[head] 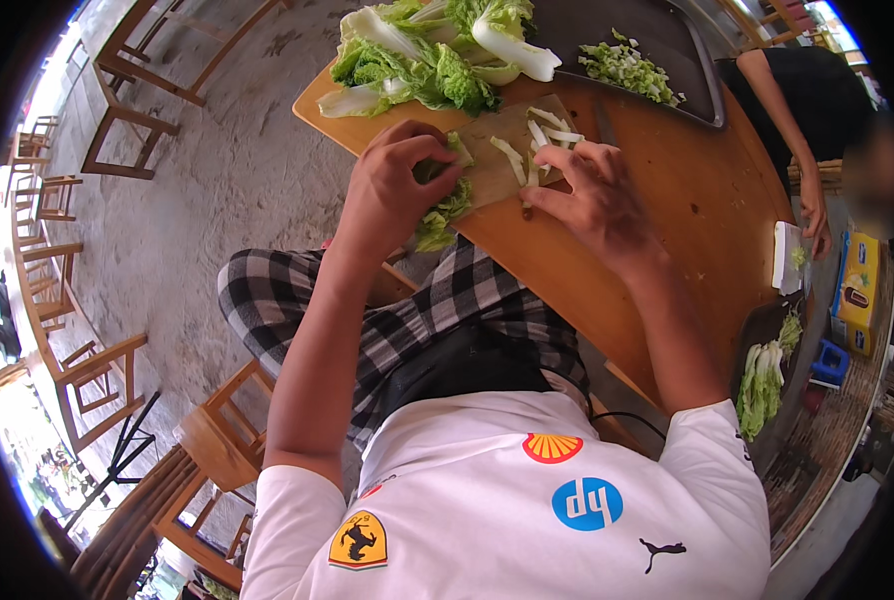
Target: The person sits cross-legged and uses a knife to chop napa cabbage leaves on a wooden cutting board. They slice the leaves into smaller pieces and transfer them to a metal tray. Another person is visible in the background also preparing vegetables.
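Observation:
My left hand is curled round green napa cabbage leaf pieces at the left end of a thin cutting board. Part of the leaf hangs past the table's near edge. Over the board's right end, my right hand has its thumb and fingers apart, its tips at several pale cabbage stem strips. Whether it pinches any strip is unclear. A knife lies beyond the right fingers, partly hidden. Large napa cabbage leaves are heaped behind the board.
A dark tray at the back holds chopped cabbage. Across the wooden table another person's arm hangs near a white container. More greens lie on a dark tray at right. A wooden stool stands at lower left.

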A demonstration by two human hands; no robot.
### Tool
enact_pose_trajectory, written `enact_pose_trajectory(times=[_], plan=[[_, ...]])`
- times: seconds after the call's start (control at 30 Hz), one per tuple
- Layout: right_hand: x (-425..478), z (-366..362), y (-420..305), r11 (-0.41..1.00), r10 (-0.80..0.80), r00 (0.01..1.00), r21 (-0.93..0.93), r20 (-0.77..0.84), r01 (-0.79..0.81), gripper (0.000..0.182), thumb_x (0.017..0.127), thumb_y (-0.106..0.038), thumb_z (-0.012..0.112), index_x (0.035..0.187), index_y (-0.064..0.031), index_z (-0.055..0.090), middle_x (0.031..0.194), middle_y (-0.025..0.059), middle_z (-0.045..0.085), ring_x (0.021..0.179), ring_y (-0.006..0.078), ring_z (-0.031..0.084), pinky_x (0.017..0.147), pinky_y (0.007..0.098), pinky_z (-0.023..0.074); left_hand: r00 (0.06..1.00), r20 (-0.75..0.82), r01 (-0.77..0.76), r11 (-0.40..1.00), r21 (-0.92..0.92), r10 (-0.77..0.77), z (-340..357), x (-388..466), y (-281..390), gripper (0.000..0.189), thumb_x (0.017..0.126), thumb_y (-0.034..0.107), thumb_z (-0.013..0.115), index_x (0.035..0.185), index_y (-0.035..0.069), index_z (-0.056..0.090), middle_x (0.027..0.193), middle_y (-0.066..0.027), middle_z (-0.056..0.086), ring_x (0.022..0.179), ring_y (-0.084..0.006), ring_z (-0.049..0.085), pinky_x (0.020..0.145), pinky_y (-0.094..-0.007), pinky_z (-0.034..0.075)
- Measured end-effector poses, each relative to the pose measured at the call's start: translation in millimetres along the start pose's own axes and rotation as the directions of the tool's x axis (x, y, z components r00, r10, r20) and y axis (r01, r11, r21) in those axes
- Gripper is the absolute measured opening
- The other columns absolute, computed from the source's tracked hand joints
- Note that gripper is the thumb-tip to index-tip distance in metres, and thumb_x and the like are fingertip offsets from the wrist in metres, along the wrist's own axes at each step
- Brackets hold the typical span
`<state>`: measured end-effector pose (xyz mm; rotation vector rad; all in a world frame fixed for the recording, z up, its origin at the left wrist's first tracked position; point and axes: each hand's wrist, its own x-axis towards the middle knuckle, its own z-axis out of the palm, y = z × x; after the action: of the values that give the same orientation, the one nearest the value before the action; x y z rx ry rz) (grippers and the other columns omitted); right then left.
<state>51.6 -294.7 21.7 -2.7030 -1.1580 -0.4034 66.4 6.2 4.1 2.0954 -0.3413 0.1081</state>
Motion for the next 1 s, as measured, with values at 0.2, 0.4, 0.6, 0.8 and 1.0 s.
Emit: enact_pose_trajectory(times=[0.2, 0.4, 0.6, 0.8, 1.0], plan=[[7.2, 3.6, -4.9, 0.99, -0.015, 0.994, 0.14, -0.111, 0.03, 0.025, 0.088, -0.018, 0.089, 0.112, -0.0218, 0.085, 0.138, -0.0053, 0.069, 0.125, 0.025, 0.062, 0.11, 0.0433, 0.0467, 1.0, 0.009, 0.005, 1.0, 0.029, -0.005, -1.0, -0.7, -0.6, 0.019, 0.094, 0.012, 0.088, 0.107, -0.001, 0.081, 0.121, -0.0087, 0.08, 0.101, -0.0242, 0.077, 0.092, -0.0364, 0.06], [29.2, -0.5, 7.4, 0.934, 0.322, 0.912, 0.241, -0.255, -0.263, 0.019, 0.098, -0.022, 0.086, 0.116, -0.0179, 0.082, 0.121, -0.0036, 0.079, 0.109, 0.0237, 0.069, 0.102, 0.0414, 0.0505, 1.0, 0.02, 0.01, 1.0, 0.004, -0.01, -2.5, -0.1, 1.3, 0.019, 0.092, 0.013, 0.088, 0.105, 0.0, 0.081, 0.116, -0.0107, 0.079, 0.101, -0.0301, 0.076, 0.093, -0.0396, 0.061], [7.7, -8.6, 18.3, 0.798, 0.594, 0.777, 0.268, -0.208, -0.539, 0.037, 0.103, -0.031, 0.084, 0.131, -0.0095, 0.074, 0.125, 0.0096, 0.077, 0.116, 0.032, 0.072, 0.101, 0.0489, 0.0554, 0.995, 0.001, -0.099, 0.992, 0.08, 0.099, -3.8, -2.8, -2.5, 0.018, 0.095, 0.012, 0.088, 0.107, 0.0, 0.082, 0.117, -0.009, 0.081, 0.091, -0.0242, 0.076, 0.086, -0.0366, 0.06], [-46.8, -18.3, 2.8, 0.645, 0.738, 0.673, 0.241, 0.05, -0.725, 0.038, 0.106, -0.019, 0.079, 0.138, -0.003, 0.069, 0.124, 0.0199, 0.074, 0.115, 0.0395, 0.073, 0.099, 0.0496, 0.0584, 1.0, 0.022, -0.016, 0.995, 0.095, 0.014, -5.4, 0.5, 6.5, 0.021, 0.096, 0.014, 0.089, 0.11, 0.0, 0.082, 0.116, -0.0113, 0.081, 0.093, -0.0249, 0.077, 0.085, -0.0373, 0.06], [-48.7, -13.8, 5.1, 0.682, 0.728, 0.685, 0.137, -0.034, -0.718, 0.043, 0.103, 0.001, 0.068, 0.146, 0.0002, 0.064, 0.124, 0.0259, 0.073, 0.109, 0.0453, 0.073, 0.095, 0.0525, 0.0591, 0.995, 0.047, 0.083, 0.993, 0.082, -0.087, -17.3, 13.6, 16.9, 0.013, 0.095, 0.004, 0.083, 0.104, -0.003, 0.077, 0.115, -0.017, 0.079, 0.098, -0.0343, 0.079, 0.089, -0.0424, 0.062]])
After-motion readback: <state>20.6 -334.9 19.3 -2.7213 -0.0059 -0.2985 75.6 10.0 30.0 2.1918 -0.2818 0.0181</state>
